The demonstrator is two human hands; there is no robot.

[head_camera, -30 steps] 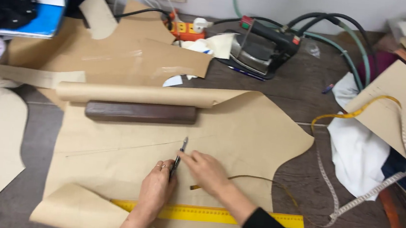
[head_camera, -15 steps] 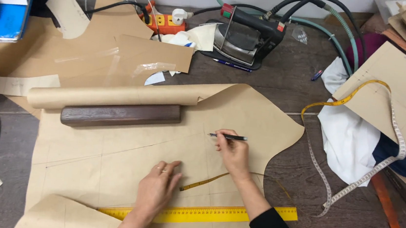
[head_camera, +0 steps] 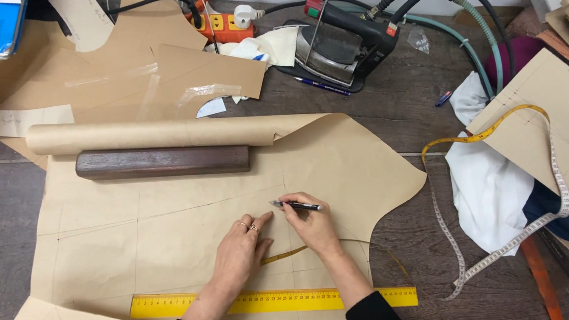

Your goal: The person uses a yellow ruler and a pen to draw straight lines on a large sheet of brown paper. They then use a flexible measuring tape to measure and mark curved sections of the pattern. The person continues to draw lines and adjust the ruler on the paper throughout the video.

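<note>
A pen [head_camera: 296,205] is held in the right hand [head_camera: 313,226] with its tip on brown pattern paper [head_camera: 174,239] spread over a wooden surface [head_camera: 398,115], while the paper is pressed flat by the left hand [head_camera: 241,249]. A yellow ruler [head_camera: 272,301] is laid beneath both forearms; an iron [head_camera: 339,45] is seen behind.

Both forearms were brought in from the bottom edge, around the middle of the frame, in dark sleeves. The left hand [head_camera: 239,252] was laid flat, palm down, fingers pointed up-frame, rings seen on two fingers. The right hand [head_camera: 312,225] was curled into a writing grip just beside it, knuckles angled left.
</note>
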